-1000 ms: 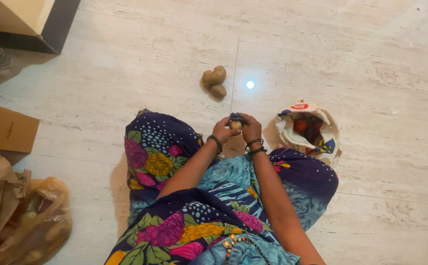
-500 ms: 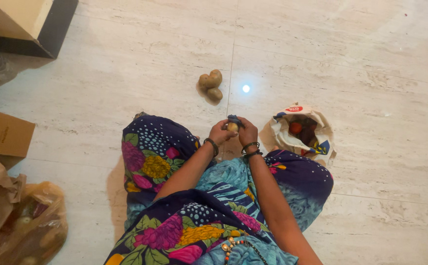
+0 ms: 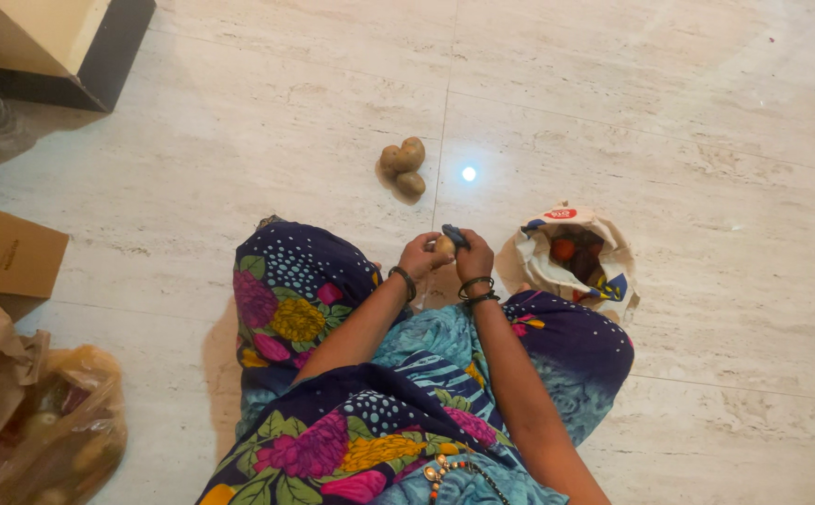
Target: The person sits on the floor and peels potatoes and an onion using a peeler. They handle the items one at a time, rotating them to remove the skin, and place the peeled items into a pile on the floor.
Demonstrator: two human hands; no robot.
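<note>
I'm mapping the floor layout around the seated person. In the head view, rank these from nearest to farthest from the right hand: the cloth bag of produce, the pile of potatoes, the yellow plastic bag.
From the right hand:
1. Cloth bag, on the floor just to its right.
2. Pile of potatoes, ahead and slightly left.
3. Yellow plastic bag, far off at the lower left edge.

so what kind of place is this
Probably a home floor used for kitchen prep: pale stone floor tiles, loose potatoes lying on them, and a cloth bag of vegetables beside the seated person.
</note>
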